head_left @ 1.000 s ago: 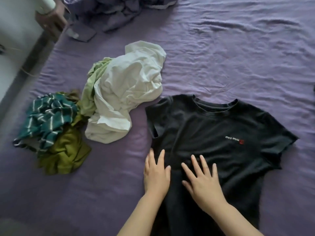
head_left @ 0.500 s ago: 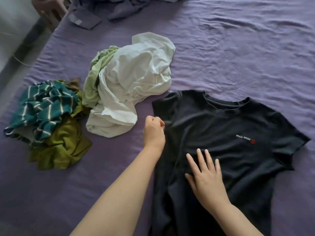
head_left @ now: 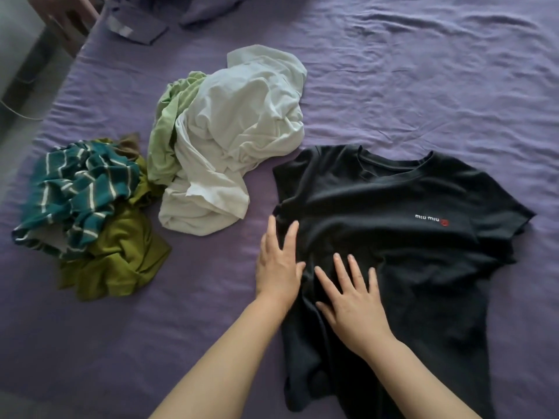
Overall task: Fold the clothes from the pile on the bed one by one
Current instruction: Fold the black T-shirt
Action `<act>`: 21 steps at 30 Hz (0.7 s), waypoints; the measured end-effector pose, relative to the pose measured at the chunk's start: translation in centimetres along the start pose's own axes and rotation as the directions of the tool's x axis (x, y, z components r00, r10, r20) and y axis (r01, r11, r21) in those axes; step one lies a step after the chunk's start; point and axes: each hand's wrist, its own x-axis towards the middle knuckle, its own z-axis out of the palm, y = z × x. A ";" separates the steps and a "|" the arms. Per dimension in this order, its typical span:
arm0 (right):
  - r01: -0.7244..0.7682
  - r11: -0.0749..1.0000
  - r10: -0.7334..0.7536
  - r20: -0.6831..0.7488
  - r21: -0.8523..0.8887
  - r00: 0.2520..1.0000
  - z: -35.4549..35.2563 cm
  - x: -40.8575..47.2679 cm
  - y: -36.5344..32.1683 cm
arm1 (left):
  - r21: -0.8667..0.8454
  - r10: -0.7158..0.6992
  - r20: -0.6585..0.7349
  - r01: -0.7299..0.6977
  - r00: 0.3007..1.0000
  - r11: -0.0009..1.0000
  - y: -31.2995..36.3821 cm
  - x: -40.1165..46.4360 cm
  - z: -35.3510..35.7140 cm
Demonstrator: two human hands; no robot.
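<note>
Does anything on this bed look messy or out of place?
Only the unfolded clothes: a white garment, a light green one, a striped one and an olive one lie crumpled left of the black T-shirt. The shirt itself bunches in wrinkles between the left hand and right hand.

A wrinkled purple sheet (head_left: 423, 86) covers the bed. At the sheet's far edge lies a bunched purple cover (head_left: 169, 16) with a pale label. Beyond the sheet's far left corner stands a brown wooden piece of furniture (head_left: 65, 16), beside grey floor (head_left: 18, 95).
</note>
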 end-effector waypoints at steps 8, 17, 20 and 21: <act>-0.133 0.986 0.133 0.007 0.099 0.991 -0.3 -6.8 -0.3 | -0.276 -0.151 0.068 0.164 0.986 0.947 -2.8 -11.4 1.3; -0.110 0.942 0.110 0.019 0.316 0.994 0.5 -13.7 -4.4 | -0.529 -0.148 0.355 0.329 0.923 0.783 -2.9 -17.2 1.3; -0.107 0.898 0.101 0.036 0.426 0.994 0.0 -14.5 -4.7 | -0.628 -0.142 0.338 0.335 0.930 0.702 -3.2 -17.4 0.7; -0.097 0.888 0.082 0.053 0.449 0.995 -0.2 -14.7 -4.8 | -0.655 -0.152 0.344 0.353 0.927 0.668 -3.3 -17.6 0.5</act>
